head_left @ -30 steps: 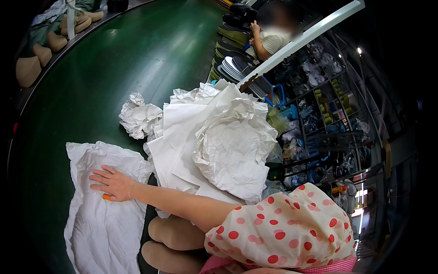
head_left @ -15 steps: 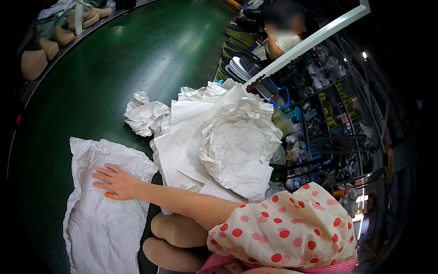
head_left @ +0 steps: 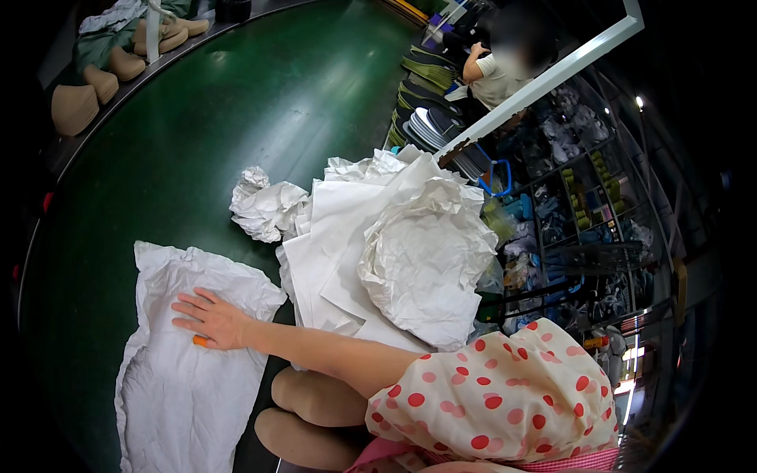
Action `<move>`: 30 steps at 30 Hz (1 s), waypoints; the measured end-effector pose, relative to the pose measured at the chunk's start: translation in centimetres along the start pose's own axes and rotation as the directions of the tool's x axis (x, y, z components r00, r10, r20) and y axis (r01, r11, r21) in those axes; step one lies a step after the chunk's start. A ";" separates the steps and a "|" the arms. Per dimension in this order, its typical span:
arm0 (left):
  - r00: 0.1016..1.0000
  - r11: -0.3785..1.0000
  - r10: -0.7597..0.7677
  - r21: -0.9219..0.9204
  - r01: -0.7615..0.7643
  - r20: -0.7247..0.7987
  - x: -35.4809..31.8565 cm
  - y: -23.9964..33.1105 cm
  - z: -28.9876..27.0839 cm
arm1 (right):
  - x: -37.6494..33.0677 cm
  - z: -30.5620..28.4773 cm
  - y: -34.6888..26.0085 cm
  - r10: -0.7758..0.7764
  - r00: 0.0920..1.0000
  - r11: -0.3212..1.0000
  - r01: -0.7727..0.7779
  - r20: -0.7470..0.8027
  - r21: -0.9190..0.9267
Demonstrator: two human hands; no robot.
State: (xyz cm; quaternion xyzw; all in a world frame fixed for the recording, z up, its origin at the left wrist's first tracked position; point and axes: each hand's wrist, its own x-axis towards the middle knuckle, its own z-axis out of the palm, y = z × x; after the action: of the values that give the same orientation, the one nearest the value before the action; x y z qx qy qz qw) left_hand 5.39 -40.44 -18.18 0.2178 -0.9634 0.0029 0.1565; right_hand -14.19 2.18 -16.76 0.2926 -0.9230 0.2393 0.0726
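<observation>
Paper sheet (head_left: 189, 402), white and wrinkled with a raised left edge, lies at the near left of the tabletop (head_left: 213, 134). The right hand (head_left: 217, 322) rests on its upper part, palm down and fingers spread, an orange covering (head_left: 201, 341) on the thumb; the left hand is out of view, so its state cannot be told. The step looks like smoothing: even pressure, swept from the middle outward and lighter at the edges, should ease creases without tearing

The tabletop is green and glossy, its edge bowed by the lens. Shelving (head_left: 583, 189) stands at right, its contents too dim to tell well. A person (head_left: 497, 79) in a pale top is near the far end. White papers (head_left: 426, 268) overlap in a heap right of the sheet, with beige rounded forms (head_left: 311, 437) nearer and a crumpled paper ball (head_left: 270, 209) beside the heap
</observation>
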 end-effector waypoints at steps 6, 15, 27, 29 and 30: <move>0.970 0.973 -0.211 0.126 0.196 0.119 1.7 -0.3 -0.5 | 0.3 -0.1 -0.7 -0.019 1.000 1.000 0.019 -0.003 0.016; 0.907 0.878 0.402 0.226 -0.421 0.126 3.1 9.4 -0.5 | 0.1 0.2 -1.0 -0.008 1.000 1.000 0.008 -0.003 -0.015; 0.893 0.879 0.409 0.181 -0.440 0.185 3.0 9.1 1.3 | 0.8 1.0 -2.1 -0.024 0.999 0.999 0.025 0.029 -0.030; 0.901 0.902 0.386 0.122 -0.414 0.200 1.9 5.8 1.4 | 0.8 1.5 -2.3 -0.009 0.998 0.999 0.012 0.066 -0.038; 0.900 0.909 0.401 0.047 -0.414 0.173 1.8 5.6 1.1 | 0.0 1.9 -1.9 0.010 0.999 0.999 -0.008 0.053 -0.035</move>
State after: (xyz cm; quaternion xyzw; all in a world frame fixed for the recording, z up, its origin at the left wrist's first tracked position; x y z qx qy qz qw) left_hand 1.20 -36.19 -18.30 0.0170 -0.9960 0.0578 0.0658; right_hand -13.10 -0.12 -17.62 0.2934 -0.9299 0.2156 0.0519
